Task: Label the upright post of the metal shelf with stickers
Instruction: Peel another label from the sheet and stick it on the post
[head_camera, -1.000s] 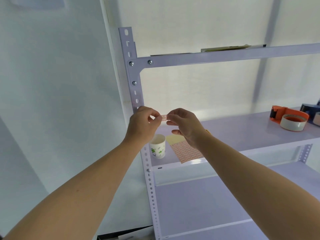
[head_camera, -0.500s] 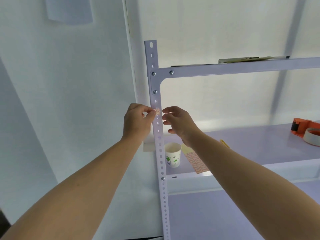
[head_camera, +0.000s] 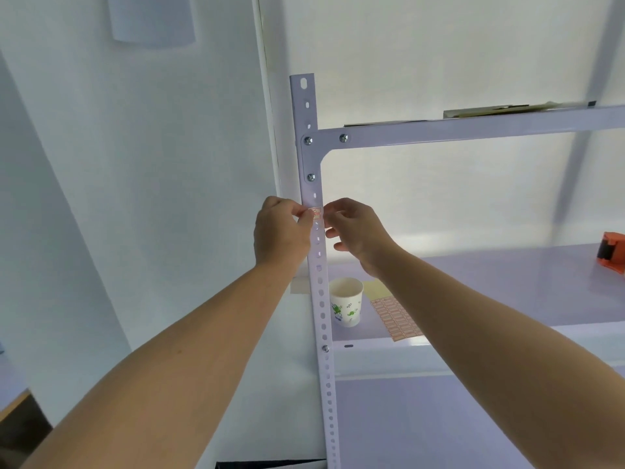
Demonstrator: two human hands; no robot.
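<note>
On the front face of the upright post (head_camera: 326, 374), just below the lowest bolt of the corner bracket: a small orange-printed sticker (head_camera: 316, 213), lying flat across the post's width.

Left hand (head_camera: 280, 233) to the post's left, thumb and forefinger pinching the sticker's left end, other fingers curled into the palm.

Right hand (head_camera: 358, 231) to the post's right, fingers loosely curled, forefinger tip at the sticker's right end. Touching it; cannot tell whether it actually grips.

Both forearms reach up from below, one on each side of the post.

Right of the post, on the middle shelf (head_camera: 490, 289): a paper cup (head_camera: 346, 306) with green leaf print, upright, just beside the post. A sheet of orange stickers (head_camera: 395, 318) lies flat near the cup, farther from the post. An orange tape dispenser (head_camera: 612, 253) sits well away from the post, partly cut off by the frame edge.

Top shelf beam (head_camera: 473, 125) bolted to the post above the hands.
</note>
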